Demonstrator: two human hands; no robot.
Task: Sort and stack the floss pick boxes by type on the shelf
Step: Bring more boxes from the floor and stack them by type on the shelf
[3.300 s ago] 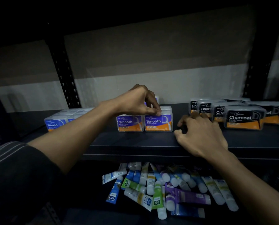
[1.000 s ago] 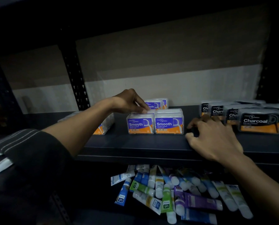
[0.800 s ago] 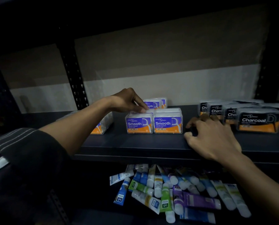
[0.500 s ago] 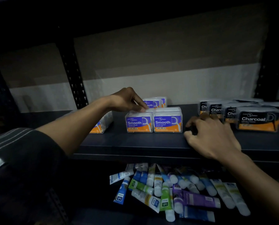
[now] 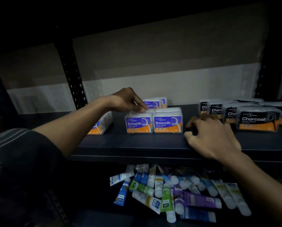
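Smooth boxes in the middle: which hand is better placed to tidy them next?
Left, most likely. The left hand touches the top of the front-left Smooth box, while the right hand rests on the shelf beside the Charcoal boxes.

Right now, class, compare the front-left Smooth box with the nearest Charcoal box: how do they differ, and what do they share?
The Smooth box has a purple label in a clear case; the Charcoal box has a black label in a dark case. The left hand touches the Smooth box's top; no hand touches the Charcoal box. Both carry an orange lower band and stand on the same shelf.
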